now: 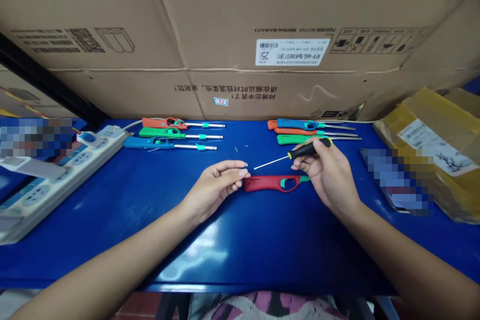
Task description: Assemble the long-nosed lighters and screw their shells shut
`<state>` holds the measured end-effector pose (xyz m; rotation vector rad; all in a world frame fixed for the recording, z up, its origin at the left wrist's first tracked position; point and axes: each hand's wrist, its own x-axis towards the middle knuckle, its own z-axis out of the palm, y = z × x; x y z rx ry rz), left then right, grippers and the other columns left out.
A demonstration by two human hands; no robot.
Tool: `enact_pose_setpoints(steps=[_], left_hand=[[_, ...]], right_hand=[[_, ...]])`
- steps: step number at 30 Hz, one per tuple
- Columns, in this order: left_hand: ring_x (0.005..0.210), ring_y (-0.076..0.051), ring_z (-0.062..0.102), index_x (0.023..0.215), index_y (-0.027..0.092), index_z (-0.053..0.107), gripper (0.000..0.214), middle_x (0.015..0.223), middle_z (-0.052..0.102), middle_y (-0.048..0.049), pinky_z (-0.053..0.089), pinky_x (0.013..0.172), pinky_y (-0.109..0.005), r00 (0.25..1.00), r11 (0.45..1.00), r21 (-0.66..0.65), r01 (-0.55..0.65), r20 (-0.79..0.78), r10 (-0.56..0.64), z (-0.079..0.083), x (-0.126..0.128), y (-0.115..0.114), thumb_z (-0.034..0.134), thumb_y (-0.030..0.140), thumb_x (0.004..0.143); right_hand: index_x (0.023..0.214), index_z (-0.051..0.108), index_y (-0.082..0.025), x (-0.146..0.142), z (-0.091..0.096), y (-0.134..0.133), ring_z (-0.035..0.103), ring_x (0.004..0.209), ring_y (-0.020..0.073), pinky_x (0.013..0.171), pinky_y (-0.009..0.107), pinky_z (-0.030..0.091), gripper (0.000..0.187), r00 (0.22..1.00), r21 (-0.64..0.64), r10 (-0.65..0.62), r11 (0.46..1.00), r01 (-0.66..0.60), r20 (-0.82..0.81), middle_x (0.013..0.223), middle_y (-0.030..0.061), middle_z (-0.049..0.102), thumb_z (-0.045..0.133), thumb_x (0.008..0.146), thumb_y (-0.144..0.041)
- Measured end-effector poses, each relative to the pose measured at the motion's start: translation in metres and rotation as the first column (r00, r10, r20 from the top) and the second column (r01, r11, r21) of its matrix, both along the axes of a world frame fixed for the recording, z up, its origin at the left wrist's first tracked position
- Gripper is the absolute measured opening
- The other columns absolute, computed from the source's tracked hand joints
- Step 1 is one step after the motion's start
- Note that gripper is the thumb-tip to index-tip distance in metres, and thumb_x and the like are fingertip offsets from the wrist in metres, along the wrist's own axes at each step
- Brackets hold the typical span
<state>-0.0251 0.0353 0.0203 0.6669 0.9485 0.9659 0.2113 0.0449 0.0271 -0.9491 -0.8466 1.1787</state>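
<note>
My right hand [328, 170] grips a black and yellow screwdriver [307, 150] by its handle, the thin shaft pointing left. Close to its tip, my left hand [221, 185] has thumb and forefinger pinched together; anything between them is too small to make out. Below the shaft a red gas lighter [264, 183] lies flat on the blue table [225, 260], its green trigger showing. The red lighter's nozzle end, at the right, is partly hidden behind my right hand. Two tiny pale bits [236, 149] lie on the table beyond my hands.
Orange, green and blue long-nosed lighters [161, 133] lie at the back left, and several more [298, 131] at the back right. A white power strip [63, 180] runs along the left. On the right are a phone [395, 180] and a yellow-taped parcel [435, 150]. Cardboard [225, 20] walls the back.
</note>
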Motion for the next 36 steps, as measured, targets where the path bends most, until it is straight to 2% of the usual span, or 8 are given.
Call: enact_pose_setpoints(steps=[4, 12, 19, 29, 36], left_hand=[[0.059, -0.006, 0.061, 0.093, 0.011, 0.076, 0.035, 0.082, 0.077, -0.0063, 0.052, 0.059, -0.017, 1.000, 1.000, 0.001, -0.002, 0.010, 0.002, -0.004, 0.003, -0.003, 0.093, 0.022, 0.064], [0.059, -0.006, 0.062, 0.091, 0.012, 0.074, 0.034, 0.079, 0.077, -0.0053, 0.052, 0.058, -0.016, 0.999, 1.000, -0.002, -0.015, 0.029, 0.015, -0.005, 0.004, -0.005, 0.093, 0.021, 0.064], [0.056, -0.005, 0.063, 0.087, 0.012, 0.075, 0.035, 0.073, 0.077, -0.0031, 0.052, 0.056, -0.012, 0.998, 1.000, -0.019, -0.015, 0.060, 0.016, -0.002, 0.006, -0.006, 0.095, 0.020, 0.060], [0.055, -0.005, 0.063, 0.086, 0.012, 0.073, 0.033, 0.071, 0.076, -0.0025, 0.052, 0.057, -0.013, 0.998, 0.999, 0.009, -0.038, 0.050, 0.038, -0.003, 0.005, -0.006, 0.094, 0.018, 0.061], [0.057, -0.007, 0.063, 0.088, 0.013, 0.070, 0.034, 0.072, 0.076, -0.0024, 0.050, 0.058, -0.016, 0.999, 0.997, 0.065, -0.044, 0.023, 0.042, -0.003, 0.005, -0.006, 0.092, 0.017, 0.063]], right_hand=[[0.093, 0.060, -0.023, -0.002, 0.003, -0.008, 0.066, 0.054, 0.0115, 0.054, 0.026, 0.059, 0.025, 0.996, 0.095, 0.012, 0.995, -0.020, 0.084, 0.080, -0.0021, 0.072, 0.077, 0.083, -0.038], [0.092, 0.062, -0.022, -0.001, 0.004, -0.013, 0.067, 0.056, 0.0122, 0.053, 0.026, 0.059, 0.017, 0.993, 0.172, -0.031, 0.985, 0.012, 0.111, 0.081, -0.0009, 0.071, 0.073, 0.088, -0.033], [0.093, 0.062, -0.022, -0.003, 0.004, -0.016, 0.067, 0.058, 0.0115, 0.053, 0.025, 0.060, 0.016, 0.992, 0.157, -0.007, 0.988, -0.012, 0.123, 0.082, -0.0016, 0.071, 0.073, 0.089, -0.032], [0.097, 0.060, -0.022, -0.004, 0.003, -0.018, 0.070, 0.062, 0.0133, 0.057, 0.029, 0.062, 0.019, 0.983, 0.165, -0.002, 0.986, -0.029, 0.184, 0.088, 0.0004, 0.071, 0.071, 0.091, -0.036], [0.097, 0.059, -0.023, -0.001, 0.004, -0.018, 0.070, 0.064, 0.0130, 0.062, 0.030, 0.063, 0.020, 0.979, 0.110, 0.078, 0.989, -0.100, 0.186, 0.091, 0.0004, 0.071, 0.071, 0.090, -0.037]])
